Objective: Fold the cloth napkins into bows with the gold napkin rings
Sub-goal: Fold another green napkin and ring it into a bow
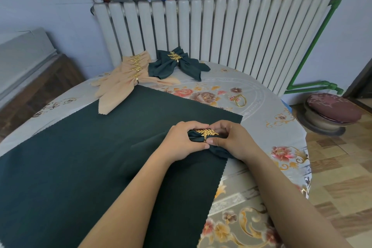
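I see both sets of fingers curled around one small bundle. My left hand (184,140) grips the gathered dark green napkin (196,137) from the left, thumb pressed along its near side, and my right hand (231,139) pinches the same bundle from the right, its fingers arched over the top. Between the two hands sits a gold ring (205,133) with a leaf ornament, wrapped around the gathered cloth. The bundle lies on the right part of a large flat green cloth (80,157) spread over the round table (261,110) with its flowered cover.

Farther back, near the radiator (221,30), I see a finished green bow (177,64) with its own gold leaf ring, and just left of it a stack of beige bows (124,78), touching the far edge of the flat cloth. A loose gold ring (240,100) lies on the table to the right, well apart from my hands. Jars and packets stand on top of the radiator, and a stool (332,110) stands on the floor at right.
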Motion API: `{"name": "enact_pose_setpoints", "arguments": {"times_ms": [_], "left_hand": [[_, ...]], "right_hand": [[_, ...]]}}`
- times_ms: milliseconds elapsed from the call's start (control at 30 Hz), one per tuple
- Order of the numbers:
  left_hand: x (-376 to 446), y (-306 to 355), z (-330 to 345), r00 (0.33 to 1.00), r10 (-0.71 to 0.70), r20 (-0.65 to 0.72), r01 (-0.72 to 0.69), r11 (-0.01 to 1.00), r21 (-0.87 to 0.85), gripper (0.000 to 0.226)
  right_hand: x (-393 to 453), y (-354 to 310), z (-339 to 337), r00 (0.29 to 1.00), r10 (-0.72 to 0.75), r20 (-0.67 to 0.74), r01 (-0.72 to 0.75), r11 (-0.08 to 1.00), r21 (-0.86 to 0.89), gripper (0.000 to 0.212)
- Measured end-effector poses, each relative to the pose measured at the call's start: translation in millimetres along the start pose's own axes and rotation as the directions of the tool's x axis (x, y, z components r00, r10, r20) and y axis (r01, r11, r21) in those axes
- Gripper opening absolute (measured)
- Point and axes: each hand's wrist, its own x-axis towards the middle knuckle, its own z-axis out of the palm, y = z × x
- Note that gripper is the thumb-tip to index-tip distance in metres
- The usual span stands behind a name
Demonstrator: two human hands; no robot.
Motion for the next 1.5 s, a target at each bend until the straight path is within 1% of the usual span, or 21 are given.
{"name": "enact_pose_setpoints", "arguments": {"times_ms": [67, 167, 233, 367, 467, 600, 667, 734, 800, 834, 900, 967, 1034, 1067, 1134, 1167, 1234, 1334, 1400, 1467, 1500], "left_hand": [[-1, 2, -2, 1.000, 0.013, 0.006, -0.013, 1.000, 0.000, 0.049], [-2, 2, 0, 1.000, 0.013, 0.023, -0.012, 0.999, -0.049, 0.057], [0, 0, 0, 1.000, 0.009, 0.025, -0.008, 0.999, -0.046, 0.054], [-1, 1, -5, 0.999, 0.049, 0.007, -0.050, 0.998, 0.050, 0.044], [-3, -2, -10, 0.998, 0.055, -0.012, -0.053, 0.989, 0.141, 0.049], [-6, -5, -19, 0.995, 0.095, -0.027, -0.081, 0.939, 0.335, 0.055], [-7, -4, -20, 0.994, 0.107, -0.036, -0.085, 0.921, 0.381, 0.056], [-8, -4, -21, 0.994, 0.093, -0.053, -0.065, 0.920, 0.387, 0.056], [-10, -5, -23, 0.998, 0.050, -0.048, -0.030, 0.933, 0.360, 0.062], [-12, -6, -24, 0.999, 0.013, -0.035, -0.001, 0.939, 0.343, 0.067], [-15, -6, -29, 0.997, -0.077, -0.024, 0.081, 0.945, 0.316, 0.073], [-19, -7, -36, 0.987, -0.145, -0.074, 0.160, 0.951, 0.266, 0.060], [-22, -8, -41, 0.982, -0.165, -0.088, 0.184, 0.934, 0.305, 0.047], [-24, -8, -41, 0.983, -0.165, -0.077, 0.181, 0.927, 0.328, 0.043], [-27, -7, -34, 0.985, -0.139, -0.106, 0.164, 0.943, 0.290, 0.036], [-29, -7, -29, 0.981, -0.125, -0.146, 0.159, 0.954, 0.253, 0.031], [-32, -5, -24, 0.966, -0.130, -0.225, 0.171, 0.970, 0.173, 0.021], [-34, -3, -29, 0.941, -0.220, -0.255, 0.237, 0.971, 0.036, 0.013], [-36, -4, -33, 0.938, -0.246, -0.245, 0.263, 0.964, 0.041, 0.010], [-40, -7, -33, 0.938, -0.231, -0.257, 0.260, 0.962, 0.083, 0.007], [-42, -8, -32, 0.935, -0.219, -0.280, 0.252, 0.963, 0.091, 0.009]], "right_hand": [[0, 0, 3, 1.000, 0.021, -0.012, -0.021, 1.000, 0.019, 0.025], [0, 0, 4, 0.999, 0.023, -0.028, -0.023, 1.000, 0.018, 0.023], [0, 0, 4, 0.999, 0.023, -0.033, -0.022, 1.000, 0.017, 0.021], [2, -1, 3, 0.998, 0.050, -0.044, -0.047, 0.997, 0.058, 0.019], [3, 1, 2, 0.996, 0.066, -0.063, -0.060, 0.994, 0.090, 0.019], [4, 3, 2, 0.995, 0.072, -0.073, -0.066, 0.995, 0.075, 0.021], [5, 3, 3, 0.994, 0.074, -0.076, -0.069, 0.995, 0.070, 0.021], [5, 2, 3, 0.994, 0.075, -0.076, -0.070, 0.995, 0.066, 0.021], [4, 0, 3, 0.996, 0.061, -0.066, -0.059, 0.998, 0.027, 0.023], [3, -1, 3, 0.997, 0.047, -0.056, -0.048, 0.999, -0.024, 0.026], [0, -2, 2, 0.998, -0.022, -0.056, 0.010, 0.980, -0.200, 0.035], [-1, -3, 2, 0.986, -0.156, -0.062, 0.123, 0.920, -0.372, 0.045], [1, -6, 5, 0.957, -0.285, -0.049, 0.231, 0.856, -0.461, 0.057], [2, -8, 10, 0.950, -0.310, -0.026, 0.260, 0.836, -0.483, 0.061], [6, -9, 21, 0.943, -0.330, 0.048, 0.306, 0.802, -0.512, 0.064], [7, -10, 26, 0.938, -0.338, 0.072, 0.324, 0.789, -0.522, 0.060], [8, -12, 32, 0.932, -0.356, 0.063, 0.333, 0.777, -0.535, 0.048], [7, -15, 37, 0.922, -0.388, 0.016, 0.333, 0.768, -0.547, 0.044], [6, -14, 40, 0.925, -0.379, 0.033, 0.339, 0.782, -0.524, 0.046], [6, -13, 42, 0.926, -0.375, 0.047, 0.343, 0.782, -0.520, 0.051], [6, -12, 43, 0.928, -0.369, 0.048, 0.337, 0.781, -0.526, 0.053]]}}
